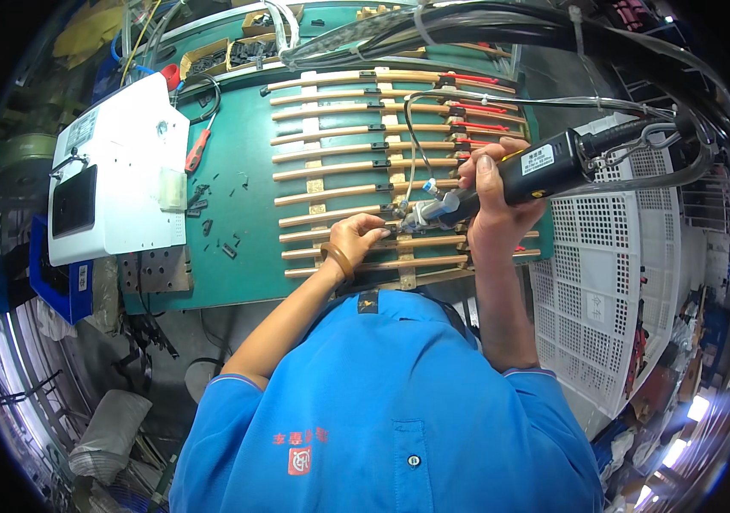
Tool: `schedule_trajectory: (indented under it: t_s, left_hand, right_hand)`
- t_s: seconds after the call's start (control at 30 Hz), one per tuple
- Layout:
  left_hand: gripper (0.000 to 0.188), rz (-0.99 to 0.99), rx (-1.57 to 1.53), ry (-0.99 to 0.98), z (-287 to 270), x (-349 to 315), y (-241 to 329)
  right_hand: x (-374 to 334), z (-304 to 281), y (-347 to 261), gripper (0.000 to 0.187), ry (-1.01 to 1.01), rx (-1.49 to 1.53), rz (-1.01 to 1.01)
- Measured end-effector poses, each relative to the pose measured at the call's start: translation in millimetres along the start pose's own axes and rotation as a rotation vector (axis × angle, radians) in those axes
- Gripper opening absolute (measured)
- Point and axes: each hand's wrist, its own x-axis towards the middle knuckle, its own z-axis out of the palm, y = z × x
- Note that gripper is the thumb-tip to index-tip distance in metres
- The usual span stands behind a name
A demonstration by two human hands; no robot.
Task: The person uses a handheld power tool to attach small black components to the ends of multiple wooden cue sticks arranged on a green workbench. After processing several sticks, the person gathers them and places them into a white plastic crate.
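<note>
A person in a blue shirt (382,385) works at a green bench (232,282). Writing shows, uncopied here: red print on the shirt, one white label (538,160) on the black power tool (567,154), and one white tag (596,306) on a perforated white crate (587,248). The right hand (497,192) wraps firmly around that tool, its tip just beside the left hand (356,239). The left fingertips are narrowly pinched; whether they hold a small part cannot be told. About eleven wooden rods (331,133) lie side by side beneath both hands. One red-handled screwdriver (197,151) lies farther left.
</note>
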Motion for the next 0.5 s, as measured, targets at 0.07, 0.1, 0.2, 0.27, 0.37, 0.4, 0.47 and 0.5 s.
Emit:
schedule_trajectory:
  t_s: [0.07, 0.1, 0.2, 0.27, 0.37, 0.4, 0.47, 0.5]
  left_hand:
    - [0.018, 0.193, 0.197, 0.016, 1, 3, -7]
    - [0.02, 0.296, 0.28, 0.034, 1, 3, -11]
    - [0.02, 0.433, 0.491, 0.072, 1, -1, 2]
    - [0.017, 0.387, 0.518, 0.077, 3, -2, 6]
    - [0.015, 0.405, 0.549, 0.1, 4, -2, 5]
    - [0.014, 0.405, 0.564, 0.099, 5, -2, 5]
    - [0.012, 0.41, 0.574, 0.103, 5, -1, 4]
    - [0.011, 0.416, 0.569, 0.105, 6, 1, 3]
  right_hand:
    - [-2, -2, 3, 0.027, -0.002, -0.019, -0.009]
    - [-3, -2, 3, 0.026, 0.001, -0.025, -0.009]
    - [-4, -1, 6, 0.025, 0.011, -0.055, -0.02]
    - [-5, 0, 8, 0.025, 0.014, -0.052, -0.022]
    - [-8, 1, 14, 0.027, -0.009, 0.003, -0.02]
    - [-10, 1, 17, 0.027, -0.009, -0.004, -0.028]
    - [-15, 1, 26, 0.028, -0.01, -0.015, -0.041]
    - [-16, 0, 28, 0.029, -0.021, -0.019, -0.051]
